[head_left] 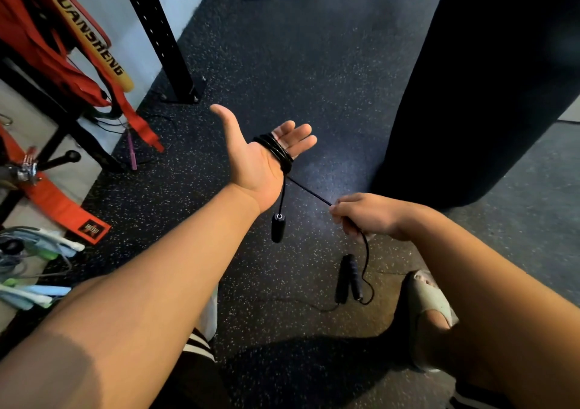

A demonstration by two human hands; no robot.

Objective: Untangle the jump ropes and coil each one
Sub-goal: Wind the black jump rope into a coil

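My left hand (255, 154) is held out palm up with straight fingers. A black jump rope (276, 151) is wound in several turns round its fingers. One black handle (278, 228) hangs below the wrist. A taut length of the rope runs from the coil to my right hand (365, 215), which grips the cord in curled fingers. From there the cord drops to the floor. Two black handles (349, 278) lie side by side on the floor beneath my right hand. A purple handle (131, 151) with thin cord lies by the rack at the left.
A black punching bag (477, 72) hangs close at the right. A black steel post (163, 32) is bolted to the speckled rubber floor. Red straps and pads (62, 47) hang on a rack at the left. Light blue and green handles (34, 248) lie at the lower left. My sandalled foot (430, 302) stands at the lower right.
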